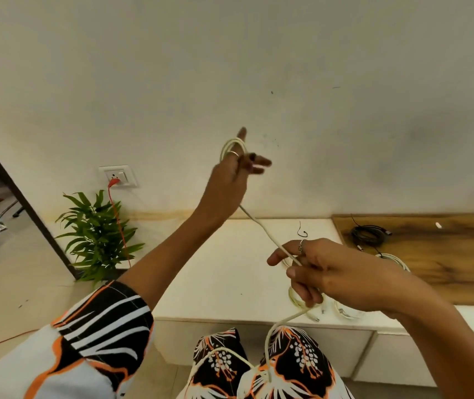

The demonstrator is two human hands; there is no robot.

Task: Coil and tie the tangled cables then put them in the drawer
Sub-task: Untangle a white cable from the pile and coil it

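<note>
Head view: left hand (227,177) fingers hold white cable (270,237) loops; right hand (325,272) fingers pinch it.

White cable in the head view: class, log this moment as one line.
left hand: loops white cable round fingers | right hand: grip feeds cable | black coiled cable: on wooden top

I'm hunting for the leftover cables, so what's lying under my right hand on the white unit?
Under the right hand, cream coiled cables with small plugs lie on the low white cabinet top. The hand covers most of them, so their number cannot be told.
</note>
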